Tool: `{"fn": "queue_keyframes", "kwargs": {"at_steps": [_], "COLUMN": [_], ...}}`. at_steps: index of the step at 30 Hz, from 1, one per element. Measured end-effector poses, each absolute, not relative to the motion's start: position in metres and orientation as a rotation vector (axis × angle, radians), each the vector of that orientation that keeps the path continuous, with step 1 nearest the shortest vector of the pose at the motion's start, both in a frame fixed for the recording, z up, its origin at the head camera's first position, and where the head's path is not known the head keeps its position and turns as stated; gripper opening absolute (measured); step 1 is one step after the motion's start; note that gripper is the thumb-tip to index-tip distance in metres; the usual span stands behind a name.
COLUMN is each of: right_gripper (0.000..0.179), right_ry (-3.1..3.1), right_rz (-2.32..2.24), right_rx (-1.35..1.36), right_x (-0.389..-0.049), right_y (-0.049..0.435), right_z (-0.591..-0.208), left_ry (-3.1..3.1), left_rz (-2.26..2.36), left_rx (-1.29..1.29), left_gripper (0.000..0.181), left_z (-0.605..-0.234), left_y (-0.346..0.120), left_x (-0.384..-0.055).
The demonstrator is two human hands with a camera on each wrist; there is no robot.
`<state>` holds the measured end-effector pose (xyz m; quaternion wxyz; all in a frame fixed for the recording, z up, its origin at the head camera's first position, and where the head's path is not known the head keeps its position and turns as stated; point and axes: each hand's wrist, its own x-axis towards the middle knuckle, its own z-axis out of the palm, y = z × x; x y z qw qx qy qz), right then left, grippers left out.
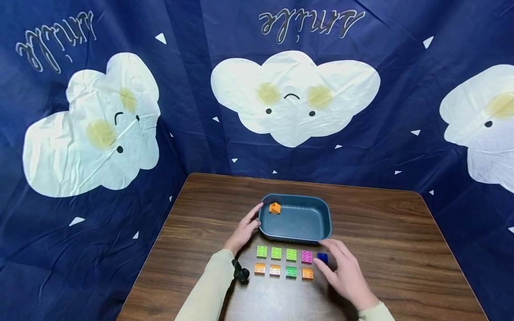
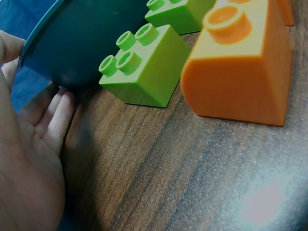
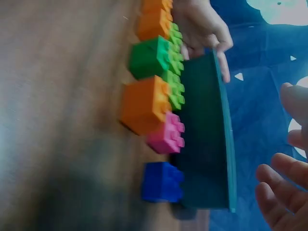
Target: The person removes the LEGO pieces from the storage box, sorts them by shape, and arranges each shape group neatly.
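Observation:
A dark teal plastic bin [image 1: 295, 238] stands on the table with one orange toy brick [image 1: 275, 208] inside, at its left end. My left hand [image 1: 243, 232] touches the bin's left side, its fingers extended along the rim and outer wall. In front of the bin are two rows of toy building bricks. The back row has several lime green bricks [image 1: 276, 253], a magenta brick [image 1: 307, 257] and a dark blue brick [image 1: 322, 257]. My right hand [image 1: 345, 272], holding nothing, hovers with fingers apart beside the blue brick, near the bin's front right corner.
The front row holds orange bricks [image 1: 307, 273], a pale orange brick [image 1: 275, 270] and a darker green brick [image 1: 291, 272]. A brown wood-grain table [image 1: 192, 223] lies underneath. Behind it hangs a navy cloth [image 1: 192, 111] with white clouds. A black wrist device [image 1: 241, 273] sits by my left sleeve.

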<state>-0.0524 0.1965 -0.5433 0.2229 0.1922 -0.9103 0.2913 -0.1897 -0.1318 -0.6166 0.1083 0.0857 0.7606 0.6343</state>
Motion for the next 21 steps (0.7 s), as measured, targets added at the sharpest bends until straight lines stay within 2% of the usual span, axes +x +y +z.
{"fn": "queue_keyframes", "kwargs": {"at_steps": [10,21], "right_gripper": [0.05,0.054], "right_ry": [-2.554,-2.736], "right_rz": [0.848,0.846], "right_rx": [0.58,0.665], "right_x": [-0.099,-0.147], "right_y": [0.189,0.158], "right_z": [-0.528,-0.515], "left_ry": [2.231,2.219], "left_rz": [1.866,1.884], "left_rx": [0.247,0.275], "left_gripper": [0.065,0.066], "left_z": [-0.615,-0.616], "left_y": [-0.133,-0.133], "left_x": [-0.188,-0.188]}}
